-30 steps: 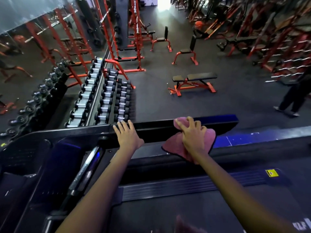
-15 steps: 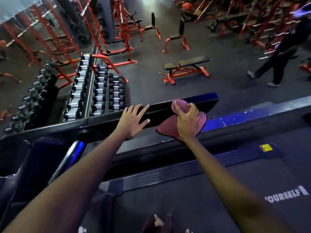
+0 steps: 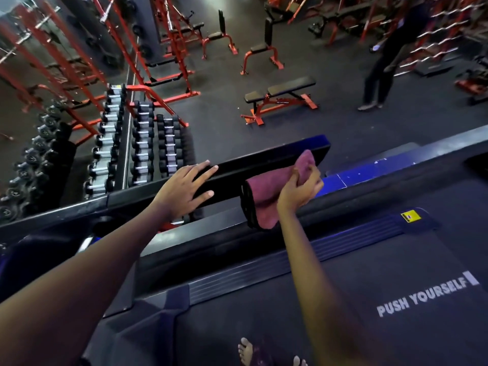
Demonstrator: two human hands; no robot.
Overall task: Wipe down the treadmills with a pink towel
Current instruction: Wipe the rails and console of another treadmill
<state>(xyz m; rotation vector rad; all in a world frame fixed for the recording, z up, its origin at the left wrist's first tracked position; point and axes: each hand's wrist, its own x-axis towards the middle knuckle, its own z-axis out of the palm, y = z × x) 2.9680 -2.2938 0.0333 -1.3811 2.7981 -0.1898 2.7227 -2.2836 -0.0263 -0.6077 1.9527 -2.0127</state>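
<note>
towel (image 3: 266, 199): pink, soft, light, limp, draped over treadmill bar (image 3: 264, 165) | right hand (image 3: 301, 187): pinches its bunched upper fold | left hand (image 3: 184, 191): flat, fingers spread, on bar beside towel | grip: bunched middle, likely

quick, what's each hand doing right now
Left hand: open, fingers straight, resting on the black treadmill bar.
Right hand: closed, gripping the pink towel against the bar.
</note>
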